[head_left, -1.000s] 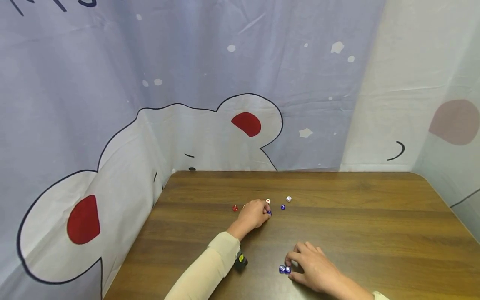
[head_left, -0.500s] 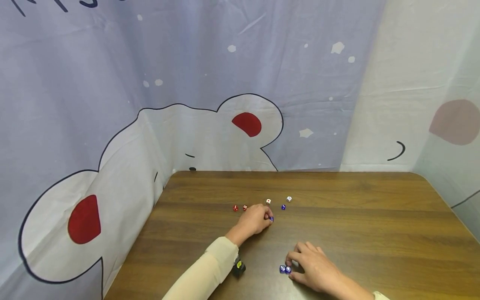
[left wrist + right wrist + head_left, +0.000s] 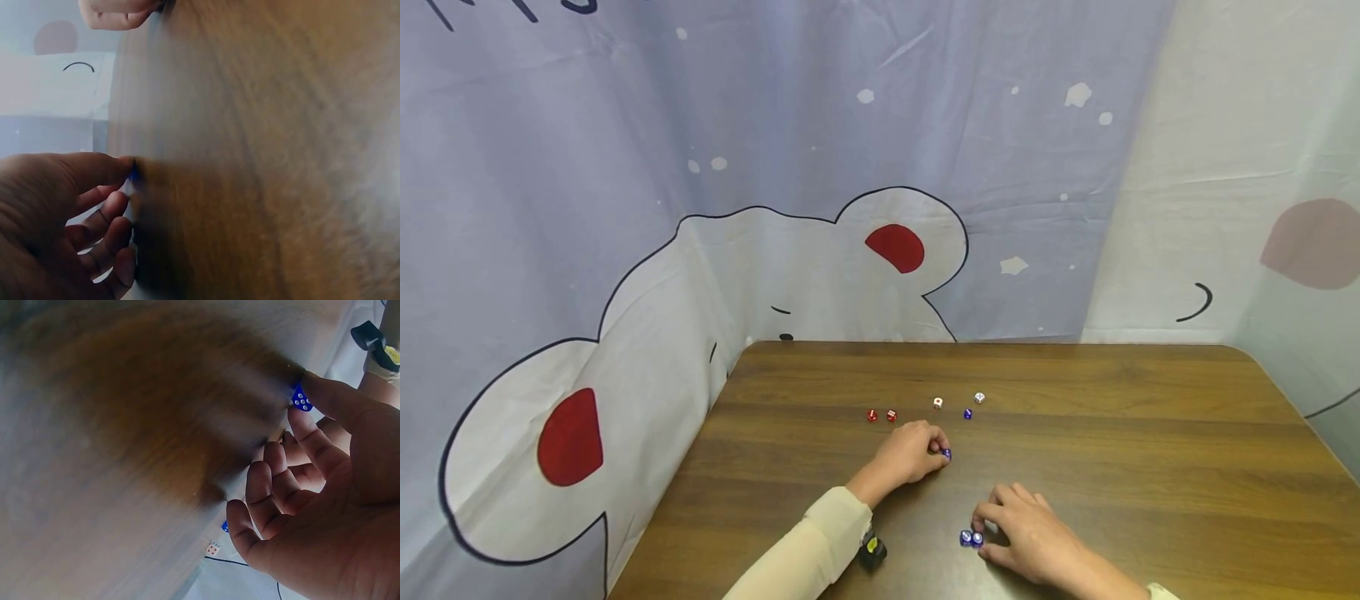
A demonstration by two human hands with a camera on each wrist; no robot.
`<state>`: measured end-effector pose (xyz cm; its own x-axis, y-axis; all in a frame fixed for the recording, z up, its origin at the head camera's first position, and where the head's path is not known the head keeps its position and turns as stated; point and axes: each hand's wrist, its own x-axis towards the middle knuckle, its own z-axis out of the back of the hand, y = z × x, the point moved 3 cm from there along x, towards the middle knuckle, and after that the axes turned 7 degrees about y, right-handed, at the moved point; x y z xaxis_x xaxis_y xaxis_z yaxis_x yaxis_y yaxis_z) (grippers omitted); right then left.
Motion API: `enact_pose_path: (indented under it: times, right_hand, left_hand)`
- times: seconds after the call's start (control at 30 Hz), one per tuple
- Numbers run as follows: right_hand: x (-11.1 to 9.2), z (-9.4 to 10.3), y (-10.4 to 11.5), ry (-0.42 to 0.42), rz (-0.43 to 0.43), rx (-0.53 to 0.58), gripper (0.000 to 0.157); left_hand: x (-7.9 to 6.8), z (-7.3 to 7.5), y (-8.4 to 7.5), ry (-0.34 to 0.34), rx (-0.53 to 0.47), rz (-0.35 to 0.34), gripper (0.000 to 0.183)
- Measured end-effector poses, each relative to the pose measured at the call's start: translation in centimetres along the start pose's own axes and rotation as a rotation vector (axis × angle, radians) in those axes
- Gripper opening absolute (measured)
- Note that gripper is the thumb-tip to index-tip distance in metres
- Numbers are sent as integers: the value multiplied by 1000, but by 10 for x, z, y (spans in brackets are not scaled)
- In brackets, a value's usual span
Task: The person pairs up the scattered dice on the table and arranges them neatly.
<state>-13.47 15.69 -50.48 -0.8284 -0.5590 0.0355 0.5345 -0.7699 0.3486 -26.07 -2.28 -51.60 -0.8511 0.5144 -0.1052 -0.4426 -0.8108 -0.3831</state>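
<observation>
Pinching one small blue die [image 3: 947,454] between thumb and forefinger, my left hand [image 3: 908,453] is at the middle part of the wooden table [image 3: 1150,433], with its other fingers bent. The left wrist view is blurred there, so I cannot say surely whether this die touches the wood. Nearer to me and a little to the right, two more blue dice [image 3: 966,538] sit side by side on the table. My right hand [image 3: 1032,533] pinches the right one of these with the tips of thumb and forefinger; its remaining fingers are loosely bent. Beyond my left hand lie two red dice [image 3: 891,416], near each other, then a white die with a red spot [image 3: 937,403], and farther right another white die [image 3: 980,398] with a lone blue die [image 3: 967,413] just in front of it. My left arm has a cream sleeve [image 3: 808,546] and a black device [image 3: 872,552] at the wrist. Behind the table hangs a printed curtain [image 3: 760,125].
</observation>
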Motion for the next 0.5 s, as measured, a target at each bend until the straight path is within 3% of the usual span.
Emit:
enact_pose_path:
  times: [0.5]
  right_hand:
    - [0, 0, 0, 13, -14, 5, 23]
  left_hand:
    - [-15, -7, -6, 14, -19, -34, 12]
